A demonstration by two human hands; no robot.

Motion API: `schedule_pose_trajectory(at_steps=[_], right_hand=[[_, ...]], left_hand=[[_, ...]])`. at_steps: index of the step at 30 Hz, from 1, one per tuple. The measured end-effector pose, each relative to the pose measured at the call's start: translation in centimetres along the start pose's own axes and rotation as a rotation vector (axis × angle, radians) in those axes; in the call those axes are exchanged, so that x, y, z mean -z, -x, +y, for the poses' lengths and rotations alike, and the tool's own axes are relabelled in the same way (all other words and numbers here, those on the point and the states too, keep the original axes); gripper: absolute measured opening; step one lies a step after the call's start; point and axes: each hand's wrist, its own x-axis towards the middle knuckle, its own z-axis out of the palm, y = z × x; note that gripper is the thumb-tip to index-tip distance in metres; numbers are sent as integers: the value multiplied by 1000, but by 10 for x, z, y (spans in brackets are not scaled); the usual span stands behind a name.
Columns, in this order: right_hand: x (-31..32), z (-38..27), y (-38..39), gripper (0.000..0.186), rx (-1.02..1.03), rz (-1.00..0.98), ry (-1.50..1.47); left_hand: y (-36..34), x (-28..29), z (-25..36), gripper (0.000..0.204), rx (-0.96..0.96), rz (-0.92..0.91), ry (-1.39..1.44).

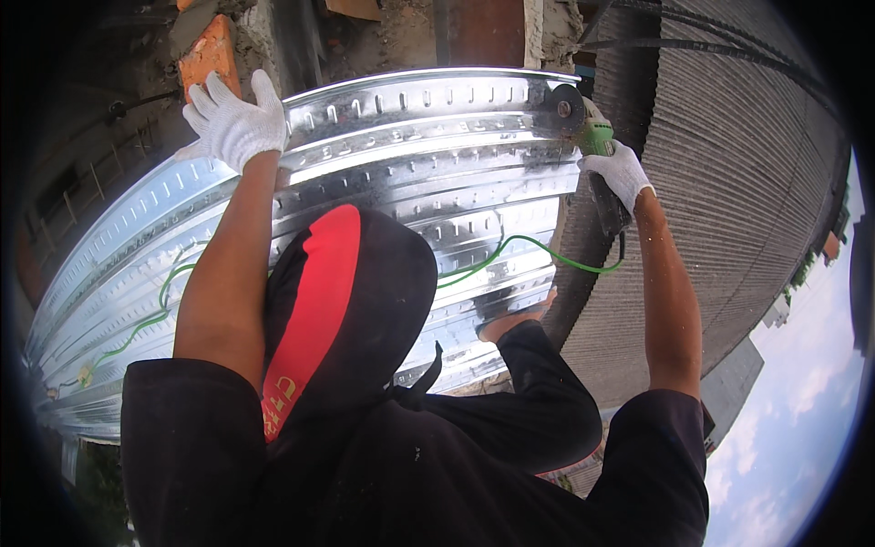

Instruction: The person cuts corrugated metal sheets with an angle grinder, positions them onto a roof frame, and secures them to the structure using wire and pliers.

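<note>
My left hand [235, 126], in a white knitted glove, is open with its fingers spread at the far edge of the shiny ribbed metal sheet [428, 182]. Just beyond its fingertips stands an orange brick [210, 56]. My right hand [622, 173], gloved the same way, is closed round a green and black angle grinder [597, 139]. The grinder's dark round disc [563, 106] is at the sheet's far right corner; whether it touches the metal, I cannot tell. A green power cord [519, 239] runs from the tool's rear end across the sheet.
My bare foot [512, 324] rests on the sheet's right part. Past its right edge lies a grey corrugated roof [729, 164], crossed by black cables [720, 44] at the top. Rough masonry and a brownish panel [478, 32] stand beyond the far edge.
</note>
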Motion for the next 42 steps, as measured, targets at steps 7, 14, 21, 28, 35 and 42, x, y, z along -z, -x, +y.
schedule_pose_trajectory(at_steps=[7,14,21,28,35,42], right_hand=[[-5,11,-3,51,43,45,-37],[-13,15,-7,48,92,105,-94],[-9,2,-9,50,88,108,-115],[-11,-4,-2,49,90,103,-98],[-16,12,-12,49,91,99,-143],[-16,18,-17,50,112,111,-138]], left_hand=[[0,3,3,79,1,10,-2],[0,5,4,83,4,-11,-14],[0,2,5,82,10,1,-15],[-1,5,5,84,14,-22,-43],[0,5,5,85,18,-27,-41],[0,6,6,84,12,-31,-53]])
